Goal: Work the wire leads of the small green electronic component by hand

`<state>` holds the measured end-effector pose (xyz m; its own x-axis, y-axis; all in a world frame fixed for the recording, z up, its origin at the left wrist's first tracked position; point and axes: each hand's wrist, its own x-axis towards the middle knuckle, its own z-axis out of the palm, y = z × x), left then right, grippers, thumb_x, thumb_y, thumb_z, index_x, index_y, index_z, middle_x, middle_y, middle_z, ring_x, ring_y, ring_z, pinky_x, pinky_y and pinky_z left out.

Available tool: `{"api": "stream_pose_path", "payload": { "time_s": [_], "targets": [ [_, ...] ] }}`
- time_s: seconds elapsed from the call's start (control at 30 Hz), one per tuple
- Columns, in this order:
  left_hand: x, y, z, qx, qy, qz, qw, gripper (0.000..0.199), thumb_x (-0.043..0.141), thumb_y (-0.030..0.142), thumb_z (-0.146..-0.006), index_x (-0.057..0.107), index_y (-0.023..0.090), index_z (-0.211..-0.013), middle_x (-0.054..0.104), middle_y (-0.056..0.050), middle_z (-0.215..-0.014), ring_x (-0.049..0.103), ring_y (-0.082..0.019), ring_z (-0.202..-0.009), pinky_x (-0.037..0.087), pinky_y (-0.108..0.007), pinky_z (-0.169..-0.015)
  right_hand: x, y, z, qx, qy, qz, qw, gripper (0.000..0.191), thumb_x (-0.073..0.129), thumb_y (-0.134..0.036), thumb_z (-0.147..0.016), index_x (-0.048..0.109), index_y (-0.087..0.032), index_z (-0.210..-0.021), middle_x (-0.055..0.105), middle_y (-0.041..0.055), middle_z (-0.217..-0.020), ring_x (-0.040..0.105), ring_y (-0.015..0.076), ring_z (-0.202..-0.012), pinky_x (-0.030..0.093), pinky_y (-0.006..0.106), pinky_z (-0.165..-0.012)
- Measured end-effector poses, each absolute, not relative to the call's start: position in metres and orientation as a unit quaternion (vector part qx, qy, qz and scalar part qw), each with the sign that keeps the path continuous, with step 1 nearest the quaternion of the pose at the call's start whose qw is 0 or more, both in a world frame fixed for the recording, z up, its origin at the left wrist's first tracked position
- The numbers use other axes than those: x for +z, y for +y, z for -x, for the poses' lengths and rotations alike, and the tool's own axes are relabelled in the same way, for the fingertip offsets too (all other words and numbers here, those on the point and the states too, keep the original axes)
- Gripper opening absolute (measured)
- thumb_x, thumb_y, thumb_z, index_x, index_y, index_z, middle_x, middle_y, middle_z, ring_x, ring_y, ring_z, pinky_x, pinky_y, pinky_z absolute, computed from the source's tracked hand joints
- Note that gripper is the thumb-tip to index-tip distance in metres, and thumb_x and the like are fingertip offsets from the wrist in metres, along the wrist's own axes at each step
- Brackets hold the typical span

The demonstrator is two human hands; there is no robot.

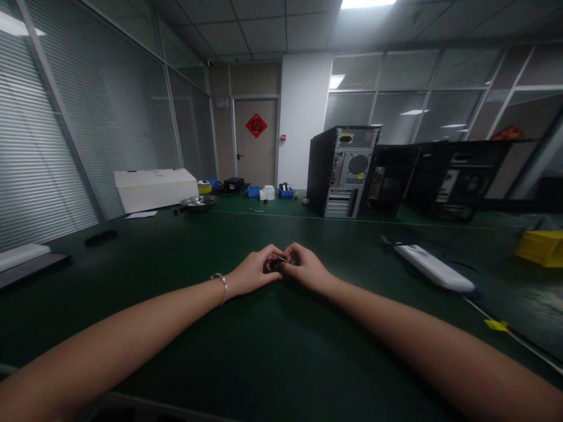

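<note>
Near the middle of the green table (272,340), my left hand (256,269) and my right hand (307,269) meet at the fingertips. Between them is a small dark object (278,264), mostly hidden by the fingers and too small to name. The fingers of both hands are curled and pressed around it. A thin light edge shows at its top. My left wrist wears a silver bracelet (224,287).
White power strip (433,268) and yellow bin (543,247) lie right. Computer towers (343,170) stand behind. Back left has a white box (156,190) and metal bowl (197,203); small blue bins (285,193) sit at the back. Dark items (101,237) lie left.
</note>
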<state>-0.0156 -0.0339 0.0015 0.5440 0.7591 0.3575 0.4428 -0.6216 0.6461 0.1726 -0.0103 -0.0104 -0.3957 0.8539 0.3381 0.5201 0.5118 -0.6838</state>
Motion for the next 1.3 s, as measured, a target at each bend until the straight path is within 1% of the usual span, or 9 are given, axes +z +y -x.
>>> {"api": "stream_pose_path", "payload": {
  "time_s": [0.13,0.27,0.33,0.47,0.57,0.67,0.8,1.07,1.3],
  "targets": [
    [0.003,-0.033,0.015,0.342,0.380,-0.833,0.212,0.021,0.056,0.024,-0.080,0.057,0.019,-0.101,0.064,-0.003,-0.089,0.057,-0.015,-0.073,0.043,-0.025,-0.064,-0.014,-0.006,-0.174,0.231,-0.805,0.403,0.369,0.023,0.059,-0.032,-0.079,0.056,-0.018,-0.097,0.061,0.0025,-0.087,0.056,0.0152,-0.078,0.041,0.025,-0.066],
    [0.004,-0.032,0.016,0.378,0.386,-0.814,0.214,0.022,0.052,0.024,-0.083,0.060,0.019,-0.103,0.063,-0.004,-0.090,0.057,-0.017,-0.077,0.044,-0.028,-0.069,-0.013,-0.008,-0.177,0.214,-0.809,0.385,0.389,0.027,0.053,-0.039,-0.084,0.056,-0.018,-0.101,0.061,0.0033,-0.090,0.056,0.0158,-0.081,0.042,0.026,-0.069],
    [0.003,-0.028,0.017,0.398,0.387,-0.793,0.250,0.024,0.053,0.024,-0.082,0.060,0.018,-0.104,0.063,-0.005,-0.090,0.058,-0.017,-0.079,0.046,-0.029,-0.072,-0.010,-0.012,-0.179,0.199,-0.821,0.379,0.378,0.025,0.046,-0.039,-0.089,0.058,-0.019,-0.098,0.062,0.0024,-0.088,0.056,0.0154,-0.079,0.041,0.026,-0.069],
    [-0.004,-0.017,0.021,0.436,0.350,-0.744,0.365,0.027,0.055,0.023,-0.082,0.058,0.017,-0.107,0.062,-0.007,-0.101,0.061,-0.018,-0.087,0.048,-0.033,-0.082,-0.004,-0.020,-0.180,0.160,-0.840,0.382,0.351,0.027,0.040,-0.039,-0.091,0.058,-0.020,-0.091,0.061,0.0013,-0.081,0.055,0.0150,-0.073,0.039,0.025,-0.067],
    [-0.006,-0.012,0.022,0.455,0.334,-0.726,0.393,0.026,0.058,0.021,-0.079,0.059,0.016,-0.104,0.062,-0.007,-0.102,0.061,-0.018,-0.091,0.047,-0.036,-0.087,-0.003,-0.021,-0.180,0.128,-0.843,0.397,0.340,0.032,0.034,-0.041,-0.093,0.057,-0.019,-0.084,0.060,0.0010,-0.076,0.054,0.0146,-0.069,0.038,0.024,-0.064],
    [-0.005,-0.012,0.021,0.456,0.327,-0.730,0.390,0.024,0.062,0.020,-0.077,0.061,0.015,-0.100,0.063,-0.007,-0.101,0.059,-0.020,-0.097,0.045,-0.037,-0.091,-0.004,-0.020,-0.181,0.097,-0.846,0.408,0.329,0.035,0.031,-0.038,-0.094,0.056,-0.019,-0.078,0.059,0.0008,-0.073,0.052,0.0142,-0.068,0.035,0.023,-0.061],
    [-0.001,-0.017,0.020,0.439,0.333,-0.746,0.374,0.023,0.062,0.022,-0.077,0.063,0.015,-0.100,0.065,-0.007,-0.101,0.060,-0.020,-0.095,0.045,-0.037,-0.089,-0.004,-0.019,-0.182,0.064,-0.853,0.420,0.303,0.033,0.037,-0.037,-0.092,0.056,-0.019,-0.072,0.058,0.0002,-0.071,0.050,0.0133,-0.065,0.031,0.023,-0.056],
    [0.000,-0.019,0.022,0.417,0.351,-0.771,0.330,0.025,0.060,0.024,-0.079,0.064,0.016,-0.102,0.066,-0.008,-0.101,0.060,-0.020,-0.091,0.047,-0.033,-0.082,-0.001,-0.023,-0.181,0.017,-0.871,0.408,0.273,0.031,0.037,-0.037,-0.092,0.059,-0.020,-0.078,0.058,0.0015,-0.074,0.051,0.0134,-0.065,0.031,0.024,-0.056],
    [0.002,-0.023,0.022,0.397,0.352,-0.791,0.305,0.023,0.060,0.025,-0.080,0.065,0.017,-0.101,0.067,-0.007,-0.101,0.060,-0.020,-0.091,0.046,-0.033,-0.083,-0.002,-0.024,-0.183,-0.026,-0.876,0.401,0.268,0.030,0.039,-0.037,-0.092,0.062,-0.021,-0.082,0.056,0.0034,-0.076,0.050,0.0154,-0.072,0.032,0.025,-0.059]
  ]
}}
